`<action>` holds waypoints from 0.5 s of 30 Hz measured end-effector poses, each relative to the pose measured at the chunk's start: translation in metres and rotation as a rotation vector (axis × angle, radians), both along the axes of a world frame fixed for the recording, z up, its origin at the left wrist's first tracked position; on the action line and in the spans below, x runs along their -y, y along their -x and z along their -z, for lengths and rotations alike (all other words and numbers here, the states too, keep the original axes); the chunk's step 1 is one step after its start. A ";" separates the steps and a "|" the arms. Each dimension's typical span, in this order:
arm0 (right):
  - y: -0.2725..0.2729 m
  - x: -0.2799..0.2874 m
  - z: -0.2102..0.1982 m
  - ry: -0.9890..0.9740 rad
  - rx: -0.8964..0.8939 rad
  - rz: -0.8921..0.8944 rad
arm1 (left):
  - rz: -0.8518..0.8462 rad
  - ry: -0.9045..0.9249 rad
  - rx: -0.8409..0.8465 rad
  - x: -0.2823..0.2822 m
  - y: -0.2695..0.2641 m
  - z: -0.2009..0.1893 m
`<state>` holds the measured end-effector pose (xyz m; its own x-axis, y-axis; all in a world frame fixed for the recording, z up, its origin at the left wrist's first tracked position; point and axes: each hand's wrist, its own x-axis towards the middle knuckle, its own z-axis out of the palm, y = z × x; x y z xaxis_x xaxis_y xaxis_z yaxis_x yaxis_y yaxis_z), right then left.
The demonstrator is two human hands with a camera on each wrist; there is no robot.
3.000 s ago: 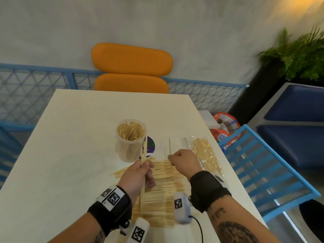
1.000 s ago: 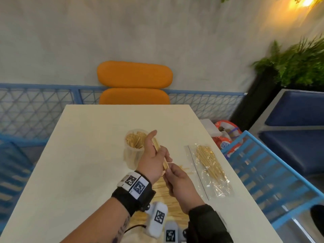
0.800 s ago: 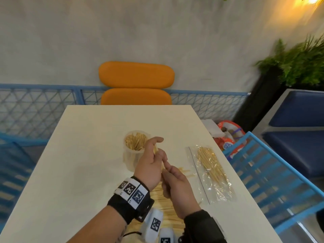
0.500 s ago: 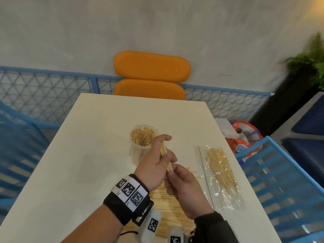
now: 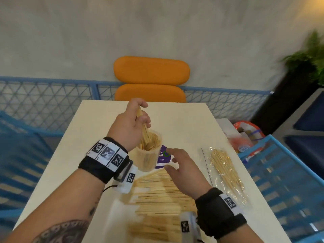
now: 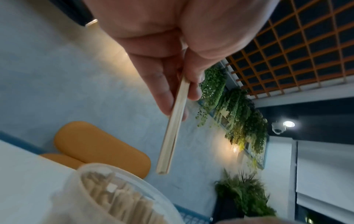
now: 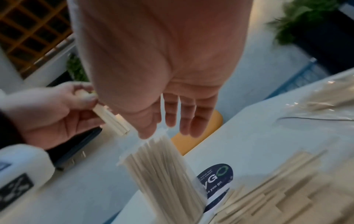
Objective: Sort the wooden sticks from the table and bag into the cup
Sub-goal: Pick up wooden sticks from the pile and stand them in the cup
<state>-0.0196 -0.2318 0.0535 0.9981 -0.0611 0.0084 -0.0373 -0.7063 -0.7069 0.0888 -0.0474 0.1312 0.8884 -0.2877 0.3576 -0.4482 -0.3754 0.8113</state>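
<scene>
A clear plastic cup point(image 5: 149, 159) point(image 7: 162, 174) point(image 6: 118, 201) packed with wooden sticks stands mid-table. My left hand point(image 5: 133, 120) point(image 6: 178, 84) point(image 7: 63, 109) hovers just above its rim and pinches a small bundle of sticks point(image 5: 144, 127) point(image 6: 170, 136) point(image 7: 113, 119), lower ends pointing down at the cup mouth. My right hand point(image 5: 177, 163) point(image 7: 172, 115) floats beside the cup on its right, fingers spread and holding nothing. A pile of loose sticks point(image 5: 157, 199) point(image 7: 277, 189) lies on the table in front of the cup. A clear bag of sticks point(image 5: 226, 171) point(image 7: 325, 103) lies to the right.
The cream table point(image 5: 84, 155) has a purple round sticker point(image 5: 164, 157) beside the cup. An orange chair point(image 5: 150, 79) stands at the far end, blue mesh chairs point(image 5: 289, 181) flank both sides, and a plastic bag of items point(image 5: 249, 134) sits at the right.
My left hand has lifted the stick bundle up and over the cup mouth. My right hand has let go of the bundle and drawn away to the right, now spread.
</scene>
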 end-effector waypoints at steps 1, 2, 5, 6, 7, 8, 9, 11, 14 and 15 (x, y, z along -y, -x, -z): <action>-0.006 -0.005 -0.002 0.061 0.023 -0.012 | 0.012 -0.043 0.017 -0.003 -0.004 -0.001; -0.012 -0.010 -0.004 0.120 0.037 -0.018 | 0.028 -0.080 0.029 -0.005 -0.007 0.000; -0.027 -0.027 -0.008 0.235 0.028 0.003 | 0.066 -0.140 0.064 -0.007 -0.007 0.005; -0.029 -0.031 -0.009 0.265 0.016 0.005 | 0.079 -0.153 0.066 -0.007 -0.007 0.009; -0.030 -0.035 -0.008 0.289 0.000 0.002 | 0.092 -0.165 0.064 -0.006 -0.006 0.013; -0.031 -0.038 -0.008 0.301 -0.014 0.000 | 0.106 -0.176 0.058 -0.006 -0.006 0.018; -0.030 -0.040 -0.007 0.303 -0.026 0.003 | 0.116 -0.188 0.045 -0.005 -0.006 0.024; -0.030 -0.041 -0.006 0.302 -0.033 0.014 | 0.137 -0.221 0.011 -0.004 -0.008 0.036; -0.029 -0.040 -0.004 0.314 -0.036 0.014 | 0.195 -0.352 -0.059 -0.004 -0.011 0.057; -0.028 -0.040 -0.004 0.321 -0.038 0.010 | 0.209 -0.410 -0.065 -0.005 -0.011 0.065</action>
